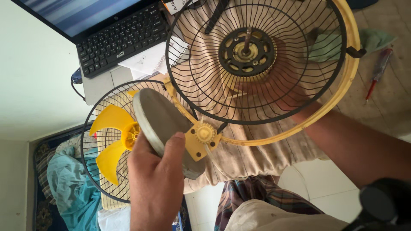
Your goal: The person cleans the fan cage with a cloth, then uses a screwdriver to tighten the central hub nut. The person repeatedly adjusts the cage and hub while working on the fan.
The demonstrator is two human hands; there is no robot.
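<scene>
Left hand (pixel 156 188) closed around grey fan base (pixel 160 124), right hand (pixel 295 100) behind black wire guard (pixel 252 60), fingers hidden, grip unclear, yellow blade (pixel 109 141) partly covered, laptop (pixel 107 34) cut off.

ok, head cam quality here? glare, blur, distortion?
Head view: soft daylight, no hard shadows; laptop screen washed out with banding; left hand and the dark object at bottom right close and soft; fan guard sharp; wide-angle bending at the edges.
</scene>
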